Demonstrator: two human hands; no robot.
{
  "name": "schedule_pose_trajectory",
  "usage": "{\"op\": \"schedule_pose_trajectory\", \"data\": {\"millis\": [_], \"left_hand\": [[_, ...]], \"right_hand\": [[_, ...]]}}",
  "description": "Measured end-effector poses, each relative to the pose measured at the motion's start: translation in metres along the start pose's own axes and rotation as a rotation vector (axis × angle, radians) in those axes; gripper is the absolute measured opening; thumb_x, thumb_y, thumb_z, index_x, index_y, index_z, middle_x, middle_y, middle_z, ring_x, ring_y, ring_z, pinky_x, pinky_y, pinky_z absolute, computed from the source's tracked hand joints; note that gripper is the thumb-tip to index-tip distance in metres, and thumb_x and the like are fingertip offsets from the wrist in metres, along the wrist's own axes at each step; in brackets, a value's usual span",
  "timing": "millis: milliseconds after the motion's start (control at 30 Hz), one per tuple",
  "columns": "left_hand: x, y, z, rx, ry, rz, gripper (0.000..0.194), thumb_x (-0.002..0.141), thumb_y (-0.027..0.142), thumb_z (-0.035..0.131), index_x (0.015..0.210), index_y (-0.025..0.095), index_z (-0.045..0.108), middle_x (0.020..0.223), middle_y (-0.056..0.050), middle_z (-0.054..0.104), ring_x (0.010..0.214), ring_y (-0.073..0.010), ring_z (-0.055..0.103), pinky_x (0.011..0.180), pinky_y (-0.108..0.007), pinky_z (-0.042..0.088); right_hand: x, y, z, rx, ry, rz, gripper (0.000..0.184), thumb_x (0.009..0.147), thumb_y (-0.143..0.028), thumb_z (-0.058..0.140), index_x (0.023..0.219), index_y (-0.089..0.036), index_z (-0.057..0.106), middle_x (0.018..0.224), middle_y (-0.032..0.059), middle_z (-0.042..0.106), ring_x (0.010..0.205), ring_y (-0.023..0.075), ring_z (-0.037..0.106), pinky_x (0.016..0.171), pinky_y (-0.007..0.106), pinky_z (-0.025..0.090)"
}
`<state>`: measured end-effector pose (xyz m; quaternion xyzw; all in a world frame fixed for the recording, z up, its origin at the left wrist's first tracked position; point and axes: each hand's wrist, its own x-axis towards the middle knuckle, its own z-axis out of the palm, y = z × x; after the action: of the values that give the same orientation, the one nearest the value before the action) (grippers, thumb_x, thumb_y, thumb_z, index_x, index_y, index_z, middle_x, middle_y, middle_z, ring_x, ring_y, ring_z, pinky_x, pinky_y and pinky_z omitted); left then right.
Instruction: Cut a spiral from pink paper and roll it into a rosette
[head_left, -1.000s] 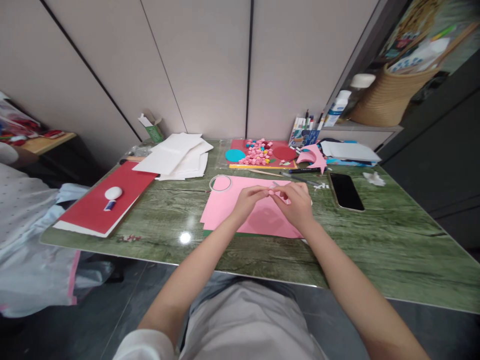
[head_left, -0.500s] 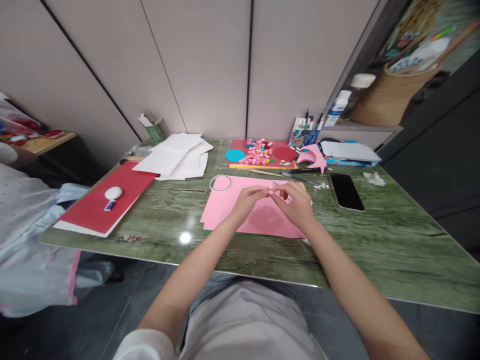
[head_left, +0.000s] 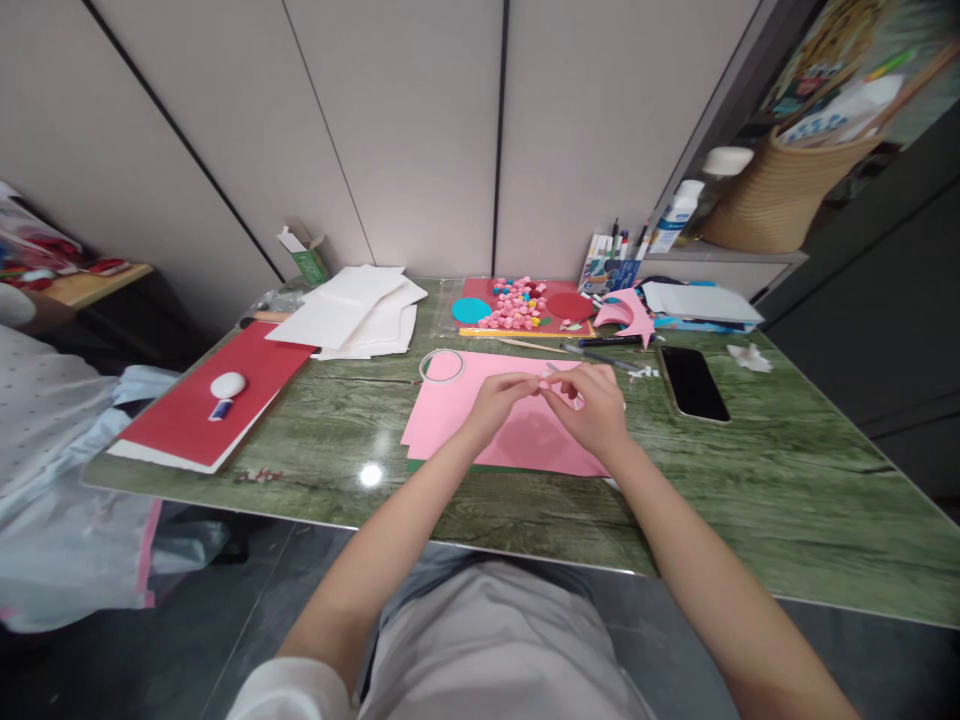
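My left hand (head_left: 499,402) and my right hand (head_left: 596,408) meet above a stack of pink paper sheets (head_left: 442,415). Their fingertips pinch a small pink paper piece (head_left: 544,384) from both sides; its exact shape is too small to make out. A round roll of tape (head_left: 422,368) lies on the upper left of the sheets. Behind my hands is a pile of small folded pink paper pieces (head_left: 514,312), with a few blue and yellow ones, on a clear-wrapped red sheet. A pink paper offcut (head_left: 637,320) with a curved cut lies to the right.
White sheets (head_left: 352,305) and a red folder-like sheet (head_left: 247,385) bearing a white round object (head_left: 227,385) lie left. A phone (head_left: 694,384), pens and a marker box (head_left: 607,270) are on the right. Another person's clothing (head_left: 67,430) shows at far left.
Almost nothing differs. Both hands stay in place with the pink paper piece between their fingertips; the view shifts very slightly.
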<state>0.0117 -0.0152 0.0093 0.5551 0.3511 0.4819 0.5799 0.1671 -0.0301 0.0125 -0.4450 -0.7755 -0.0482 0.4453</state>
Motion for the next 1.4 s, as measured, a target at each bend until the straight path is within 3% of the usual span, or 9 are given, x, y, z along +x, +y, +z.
{"op": "schedule_pose_trajectory", "data": {"millis": [400,900,1267,1400], "left_hand": [[-0.0005,-0.0055,0.0027,-0.145,-0.018,-0.051,0.024,0.067,0.031,0.061,0.080,0.012,0.068,0.086,-0.008,0.065,0.084,-0.0170,0.056,0.081,-0.032,0.039],[-0.0047,0.0028,0.0077,-0.307,-0.031,-0.079,0.019,0.064,0.027,0.065,0.078,0.014,0.069,0.088,-0.008,0.065,0.087,-0.0174,0.056,0.085,-0.034,0.038],[-0.0033,-0.0009,0.0046,-0.196,-0.019,-0.010,0.020,0.063,0.024,0.065,0.080,0.015,0.069,0.081,-0.006,0.066,0.081,-0.0162,0.056,0.085,-0.034,0.039],[-0.0033,-0.0023,0.0031,-0.145,-0.015,0.037,0.020,0.069,0.026,0.056,0.080,0.014,0.069,0.083,-0.007,0.065,0.083,-0.0174,0.056,0.082,-0.033,0.040]], "right_hand": [[-0.0011,-0.0025,0.0009,-0.017,0.049,0.000,0.007,0.077,-0.027,0.056,0.079,-0.021,0.060,0.060,-0.0022,0.051,0.059,0.0122,0.047,0.070,0.031,0.032],[-0.0045,0.0003,0.0009,-0.004,0.178,-0.063,0.007,0.075,-0.027,0.059,0.079,-0.022,0.061,0.058,-0.0021,0.054,0.059,0.0123,0.049,0.070,0.032,0.034],[-0.0045,0.0001,-0.0003,-0.003,0.222,-0.043,0.009,0.075,-0.031,0.060,0.076,-0.022,0.061,0.057,-0.0018,0.055,0.057,0.0125,0.050,0.068,0.032,0.034],[-0.0042,0.0018,-0.0009,-0.015,0.198,-0.054,0.008,0.075,-0.030,0.060,0.078,-0.023,0.062,0.059,-0.0015,0.057,0.058,0.0125,0.050,0.069,0.033,0.034]]}}
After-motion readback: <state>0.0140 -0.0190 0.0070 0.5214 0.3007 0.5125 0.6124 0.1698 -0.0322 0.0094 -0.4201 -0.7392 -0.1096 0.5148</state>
